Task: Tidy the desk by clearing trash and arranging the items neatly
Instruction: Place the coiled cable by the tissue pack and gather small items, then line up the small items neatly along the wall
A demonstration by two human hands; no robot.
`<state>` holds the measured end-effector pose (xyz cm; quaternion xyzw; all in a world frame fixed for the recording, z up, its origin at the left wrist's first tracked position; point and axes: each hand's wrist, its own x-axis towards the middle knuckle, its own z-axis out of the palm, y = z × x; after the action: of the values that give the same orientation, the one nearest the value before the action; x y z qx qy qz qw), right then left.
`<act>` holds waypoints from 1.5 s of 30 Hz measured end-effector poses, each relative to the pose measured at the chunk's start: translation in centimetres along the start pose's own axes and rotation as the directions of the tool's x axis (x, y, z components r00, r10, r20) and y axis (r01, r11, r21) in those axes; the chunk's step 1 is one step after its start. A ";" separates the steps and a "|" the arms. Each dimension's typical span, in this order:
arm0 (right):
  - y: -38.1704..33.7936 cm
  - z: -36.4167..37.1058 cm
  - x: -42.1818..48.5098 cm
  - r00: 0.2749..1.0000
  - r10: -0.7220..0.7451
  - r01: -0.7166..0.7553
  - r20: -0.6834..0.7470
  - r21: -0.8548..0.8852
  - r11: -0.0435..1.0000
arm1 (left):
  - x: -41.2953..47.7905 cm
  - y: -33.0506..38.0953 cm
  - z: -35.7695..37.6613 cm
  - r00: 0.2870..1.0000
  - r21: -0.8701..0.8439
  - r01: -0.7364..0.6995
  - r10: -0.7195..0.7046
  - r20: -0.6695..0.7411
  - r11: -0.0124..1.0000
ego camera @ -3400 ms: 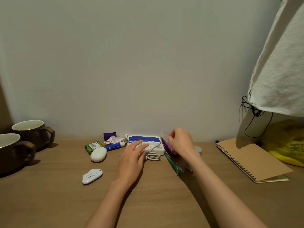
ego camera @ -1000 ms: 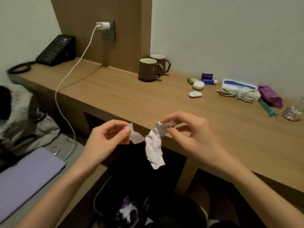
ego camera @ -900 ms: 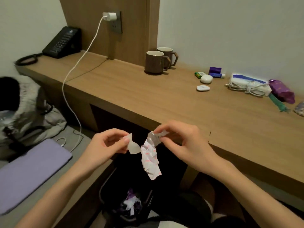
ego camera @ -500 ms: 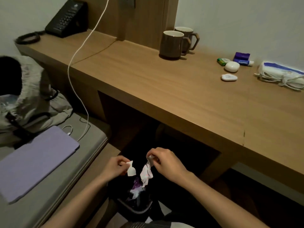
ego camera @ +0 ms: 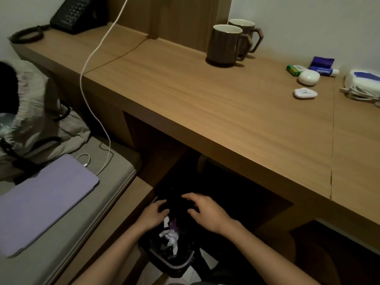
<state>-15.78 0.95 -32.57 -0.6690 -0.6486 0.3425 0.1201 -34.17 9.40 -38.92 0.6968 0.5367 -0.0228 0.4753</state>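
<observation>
Head view: crumpled white and purple paper scraps [ego camera: 170, 236] lie in a dark plastic bin [ego camera: 176, 262] on the floor, in the shadowed space under the desk [ego camera: 226, 112]. Both hands hover just above the bin's mouth, the left hand [ego camera: 152, 215] and right hand [ego camera: 206, 210] spread loose with fingers apart, holding nothing; one small white scrap [ego camera: 166, 221] sits just below the left fingertips. The bin's rim is rounded and glossy. The desk above is smooth light wood with a straight front edge and a wide bare middle. Far back stand two brown mugs [ego camera: 226, 45], touching. Toward the right lie a green battery [ego camera: 294, 69], a white oval case [ego camera: 308, 77], a flat white gadget [ego camera: 305, 93] and a tissue pack [ego camera: 365, 82].
</observation>
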 end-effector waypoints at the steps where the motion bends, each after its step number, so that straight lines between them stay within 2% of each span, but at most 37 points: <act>1: -0.7 -0.8 -1.0 0.999 -0.041 0.041 -0.031 -0.015 0.999 | -0.6 0.5 -0.4 0.999 0.002 -0.032 0.032 -0.017 0.999; 5: -4.0 -4.6 -6.1 0.967 -0.214 0.211 -0.137 -0.038 0.977 | -4.4 5.0 -2.7 0.952 0.017 -0.257 0.256 -0.170 0.966; 9: -7.3 -9.7 -11.1 0.898 -0.328 0.336 -0.295 -0.025 0.942 | -10.8 11.9 -5.2 0.807 0.013 -0.527 0.505 -0.306 0.850; 13: -9.3 -15.1 -15.5 0.776 -0.378 0.399 -0.504 -0.071 0.914 | -16.6 18.4 -7.0 0.669 -0.038 -0.706 0.649 -0.363 0.707; 17: -8.8 -19.6 -18.5 0.665 -0.367 0.354 -0.651 -0.157 0.922 | -19.4 23.8 -7.9 0.568 -0.008 -0.791 0.730 -0.379 0.612; 22: -5.2 -24.3 -21.1 0.580 -0.274 0.165 -0.768 -0.219 0.962 | -18.5 30.0 -7.1 0.487 0.040 -0.843 0.793 -0.367 0.536; 26: -0.8 -27.0 -23.0 0.516 -0.170 -0.042 -0.840 -0.223 0.974 | -15.2 34.7 -4.9 0.500 0.090 -0.831 0.808 -0.311 0.549; 29: 3.1 -28.5 -24.1 0.467 -0.078 -0.175 -0.881 -0.179 0.968 | -11.9 37.2 -3.0 0.549 0.150 -0.792 0.798 -0.250 0.592; 33: 7.8 -30.1 -25.1 0.410 0.118 -0.345 -0.904 -0.034 0.938 | -6.7 39.1 -1.0 0.641 0.229 -0.711 0.747 -0.179 0.665; 37: 12.3 -30.9 -24.5 0.427 0.253 -0.461 -0.868 0.032 0.887 | -3.0 40.7 0.7 0.718 0.313 -0.603 0.670 -0.186 0.733; 40: 14.6 -31.1 -23.7 0.442 0.290 -0.493 -0.849 0.041 0.869 | -1.6 41.8 1.7 0.696 0.331 -0.606 0.684 -0.220 0.723; 45: 16.2 -31.8 -22.4 0.411 0.274 -0.534 -0.869 0.014 0.845 | -0.6 43.1 3.0 0.620 0.368 -0.642 0.738 -0.267 0.673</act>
<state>18.22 -13.44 -12.15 -0.8950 -0.3626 -0.0981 0.2407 0.14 8.08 -12.76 0.8903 0.3024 0.2400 0.2415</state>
